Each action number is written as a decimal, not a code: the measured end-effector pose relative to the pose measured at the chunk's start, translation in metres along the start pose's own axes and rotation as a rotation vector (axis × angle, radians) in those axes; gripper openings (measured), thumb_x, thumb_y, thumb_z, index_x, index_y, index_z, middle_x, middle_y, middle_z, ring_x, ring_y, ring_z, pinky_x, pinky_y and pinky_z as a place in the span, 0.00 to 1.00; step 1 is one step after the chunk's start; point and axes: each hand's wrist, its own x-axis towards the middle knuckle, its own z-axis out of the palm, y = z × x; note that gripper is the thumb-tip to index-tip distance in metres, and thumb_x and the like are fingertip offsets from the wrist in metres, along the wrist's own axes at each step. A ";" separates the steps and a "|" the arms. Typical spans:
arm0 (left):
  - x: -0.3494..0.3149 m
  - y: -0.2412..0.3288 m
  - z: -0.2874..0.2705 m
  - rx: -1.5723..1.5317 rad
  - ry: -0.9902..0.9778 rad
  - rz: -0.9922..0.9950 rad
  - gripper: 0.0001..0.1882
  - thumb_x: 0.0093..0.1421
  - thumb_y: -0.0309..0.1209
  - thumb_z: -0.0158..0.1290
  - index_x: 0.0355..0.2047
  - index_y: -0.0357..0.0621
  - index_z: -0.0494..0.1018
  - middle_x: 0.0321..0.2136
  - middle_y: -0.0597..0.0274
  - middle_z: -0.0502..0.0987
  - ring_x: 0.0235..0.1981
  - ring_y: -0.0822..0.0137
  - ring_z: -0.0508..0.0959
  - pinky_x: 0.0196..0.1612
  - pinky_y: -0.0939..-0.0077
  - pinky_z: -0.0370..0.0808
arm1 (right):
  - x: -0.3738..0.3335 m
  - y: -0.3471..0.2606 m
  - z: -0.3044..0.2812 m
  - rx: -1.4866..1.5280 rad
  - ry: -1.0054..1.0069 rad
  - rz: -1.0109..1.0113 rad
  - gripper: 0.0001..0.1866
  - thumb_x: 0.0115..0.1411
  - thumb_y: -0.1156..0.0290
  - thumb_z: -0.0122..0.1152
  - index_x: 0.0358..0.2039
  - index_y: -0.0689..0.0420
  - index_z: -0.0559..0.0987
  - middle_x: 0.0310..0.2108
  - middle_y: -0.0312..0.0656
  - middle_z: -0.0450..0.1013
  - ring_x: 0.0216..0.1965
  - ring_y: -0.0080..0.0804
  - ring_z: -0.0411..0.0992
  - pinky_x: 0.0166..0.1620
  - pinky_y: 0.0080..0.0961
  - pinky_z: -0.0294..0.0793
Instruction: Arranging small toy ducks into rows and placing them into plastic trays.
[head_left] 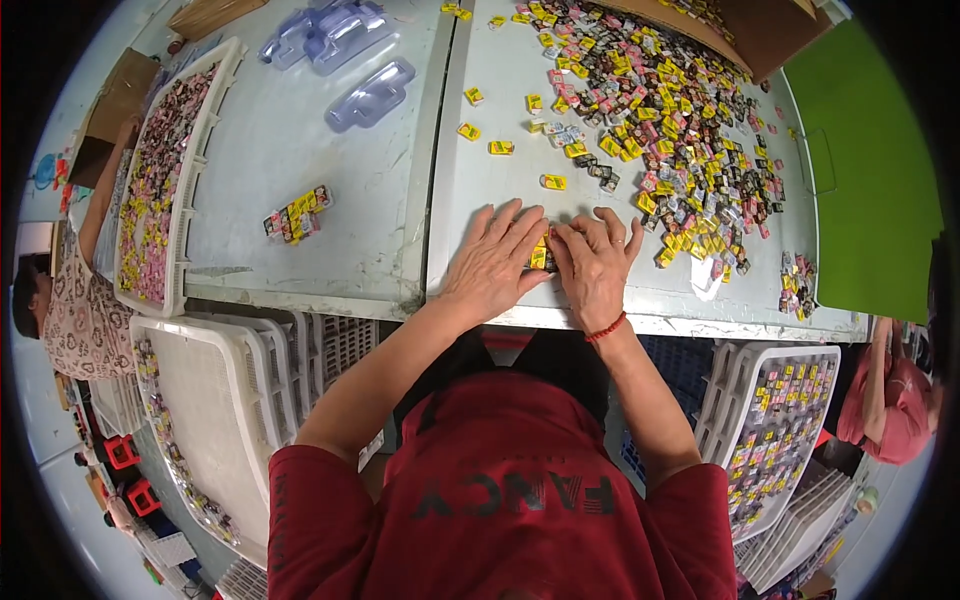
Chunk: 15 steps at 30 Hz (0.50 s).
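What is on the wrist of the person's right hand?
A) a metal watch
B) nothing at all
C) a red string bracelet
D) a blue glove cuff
C: a thin red string bracelet circles the wrist just below the right hand, which rests beside the left hand on small yellow packets.

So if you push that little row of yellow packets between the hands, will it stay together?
Probably not by itself. The row of packets is separate small pieces, pressed between the left hand and right hand. They look light and flat, so they'd likely slide, not roll, on the smooth table.
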 end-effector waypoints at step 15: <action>0.000 -0.001 0.001 -0.005 0.022 0.011 0.34 0.55 0.45 0.56 0.56 0.34 0.65 0.59 0.56 0.62 0.62 0.53 0.58 0.62 0.53 0.53 | 0.004 0.003 0.003 0.103 -0.057 0.066 0.08 0.50 0.69 0.67 0.32 0.52 0.80 0.39 0.34 0.73 0.50 0.37 0.66 0.58 0.56 0.51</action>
